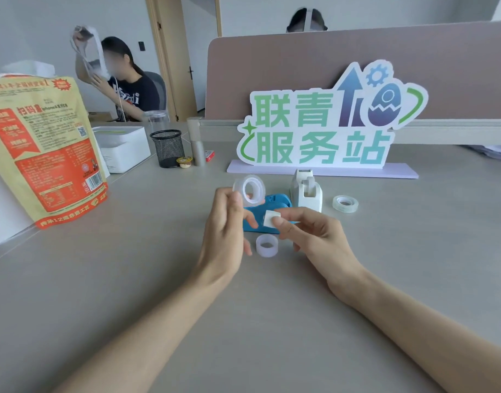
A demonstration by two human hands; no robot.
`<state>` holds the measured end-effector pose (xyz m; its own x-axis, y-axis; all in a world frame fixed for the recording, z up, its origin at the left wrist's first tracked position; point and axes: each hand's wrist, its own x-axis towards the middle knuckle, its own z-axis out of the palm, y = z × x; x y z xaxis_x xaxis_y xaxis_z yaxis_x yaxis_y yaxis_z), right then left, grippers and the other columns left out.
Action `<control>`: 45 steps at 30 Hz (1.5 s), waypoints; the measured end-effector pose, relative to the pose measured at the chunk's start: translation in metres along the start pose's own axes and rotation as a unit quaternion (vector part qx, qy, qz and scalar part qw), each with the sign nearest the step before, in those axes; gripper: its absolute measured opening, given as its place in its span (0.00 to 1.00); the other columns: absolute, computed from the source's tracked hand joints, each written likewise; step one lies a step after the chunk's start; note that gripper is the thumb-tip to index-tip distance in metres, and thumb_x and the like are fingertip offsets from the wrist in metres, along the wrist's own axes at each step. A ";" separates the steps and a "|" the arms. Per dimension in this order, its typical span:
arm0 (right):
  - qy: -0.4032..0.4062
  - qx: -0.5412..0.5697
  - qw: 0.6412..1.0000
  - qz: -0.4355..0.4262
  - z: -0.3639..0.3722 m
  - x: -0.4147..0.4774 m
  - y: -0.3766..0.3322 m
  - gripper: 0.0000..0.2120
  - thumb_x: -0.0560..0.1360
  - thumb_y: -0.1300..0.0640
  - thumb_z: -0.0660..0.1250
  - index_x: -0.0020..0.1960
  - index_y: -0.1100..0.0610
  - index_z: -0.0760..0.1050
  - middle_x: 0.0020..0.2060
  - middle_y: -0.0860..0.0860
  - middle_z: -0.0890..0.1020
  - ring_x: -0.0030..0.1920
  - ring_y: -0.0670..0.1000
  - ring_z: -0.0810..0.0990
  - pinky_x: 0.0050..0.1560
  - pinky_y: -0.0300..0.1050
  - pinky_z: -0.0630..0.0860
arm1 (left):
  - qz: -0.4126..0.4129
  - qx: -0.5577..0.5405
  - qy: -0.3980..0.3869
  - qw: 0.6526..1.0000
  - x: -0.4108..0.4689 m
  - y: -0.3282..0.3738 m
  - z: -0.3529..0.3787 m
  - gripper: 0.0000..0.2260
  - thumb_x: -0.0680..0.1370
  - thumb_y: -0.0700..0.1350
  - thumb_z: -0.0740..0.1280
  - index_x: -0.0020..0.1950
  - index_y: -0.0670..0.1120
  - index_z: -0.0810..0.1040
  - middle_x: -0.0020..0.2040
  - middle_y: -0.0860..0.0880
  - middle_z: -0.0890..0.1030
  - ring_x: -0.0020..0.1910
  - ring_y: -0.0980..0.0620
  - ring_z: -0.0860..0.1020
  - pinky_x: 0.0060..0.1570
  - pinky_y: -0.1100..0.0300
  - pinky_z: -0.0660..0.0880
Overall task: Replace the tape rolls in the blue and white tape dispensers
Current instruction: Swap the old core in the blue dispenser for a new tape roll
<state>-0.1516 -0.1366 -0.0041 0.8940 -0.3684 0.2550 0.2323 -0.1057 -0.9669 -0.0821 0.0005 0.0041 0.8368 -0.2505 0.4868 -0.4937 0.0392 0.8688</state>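
1. Your left hand (pixel 225 222) held a clear tape roll (pixel 249 190) pinched at its rim between thumb and fingertips, raised off the desk (pixel 158 279) with its open bore turned towards you.

2. Your right hand (pixel 308 236) pinched a small white piece (pixel 272 218) between thumb and forefinger; it looked like the dispenser's hub, though you could not have told that for certain from this view.

3. The relation that mattered: the roll sat up and to the left of the white piece, the two close but apart, with the blue dispenser (pixel 267 211) lying on the desk directly behind and between both hands.

4. The roll's bore axis pointed roughly at you, while the white piece lay face-on, so one of them probably needed turning before the piece could slide into the bore.

5. Your right hand was the nearer to the blue dispenser's open cradle; your left partly covered its left end.

6. An empty-looking core (pixel 267 245) rested on the desk just in front of the blue dispenser, between your wrists.

7. The white dispenser (pixel 307 191) stood upright just right of the blue one, and a spare roll (pixel 345 203) lay flat further right, nearer your right hand.
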 end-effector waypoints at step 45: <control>0.085 0.020 0.996 -0.005 -0.006 0.004 0.004 0.04 0.73 0.56 0.72 0.46 0.56 0.81 0.41 0.50 0.84 0.39 0.45 0.78 0.36 0.33 0.73 | -0.019 0.042 -0.154 0.987 -0.013 -0.001 0.014 0.08 0.79 0.45 0.63 0.57 0.52 0.69 0.47 0.57 0.81 0.39 0.54 0.80 0.28 0.65 0.72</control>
<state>-0.1491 -0.1436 -0.0069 0.8140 -0.5196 0.2596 0.2590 -0.0754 -0.9629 -0.0958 -0.0101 -0.0047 0.7501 -0.5326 0.3921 -0.4919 -0.0529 0.8691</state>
